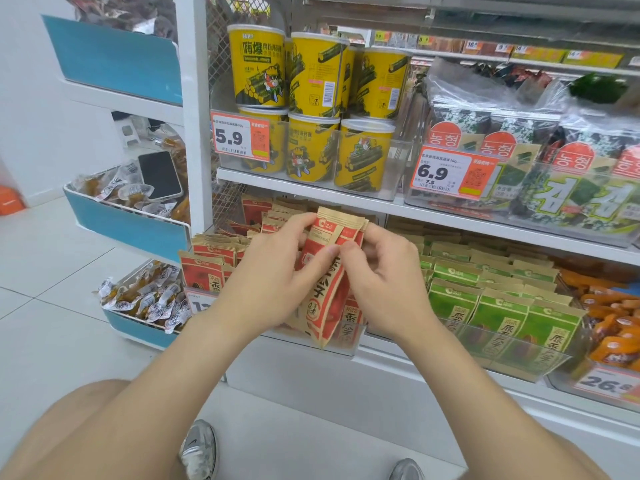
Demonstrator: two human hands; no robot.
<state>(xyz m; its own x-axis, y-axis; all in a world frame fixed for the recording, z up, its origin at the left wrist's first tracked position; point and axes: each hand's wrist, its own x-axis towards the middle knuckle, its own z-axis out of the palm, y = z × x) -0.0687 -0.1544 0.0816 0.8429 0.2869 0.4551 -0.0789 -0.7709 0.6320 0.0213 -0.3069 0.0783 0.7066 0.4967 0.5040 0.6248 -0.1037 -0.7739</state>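
Currently both hands are at the lower shelf; left hand (273, 271) grips a bunch of red-and-tan packets (334, 223) from the left, thumb pressed on its front; right hand (384, 271) pinches the same bunch from the right, fingers curled. Bunch stands nearly upright, lower ends at the clear bin (346, 344) front; green packets (498, 313) just beside it; yellow tubs (311, 74) on the shelf above.

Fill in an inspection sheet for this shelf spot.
Surface: white shelving, stocked on both levels.
Job's things: red packets, a bunch held roughly upright at the front of their row.
Clutter: phone lying on snack packs in the blue side bin.
Grips: left grip and right grip both pinch the red packets.
Cables: nothing seen.
Surroundings: yellow canisters above, green packets to the right, tiled floor.
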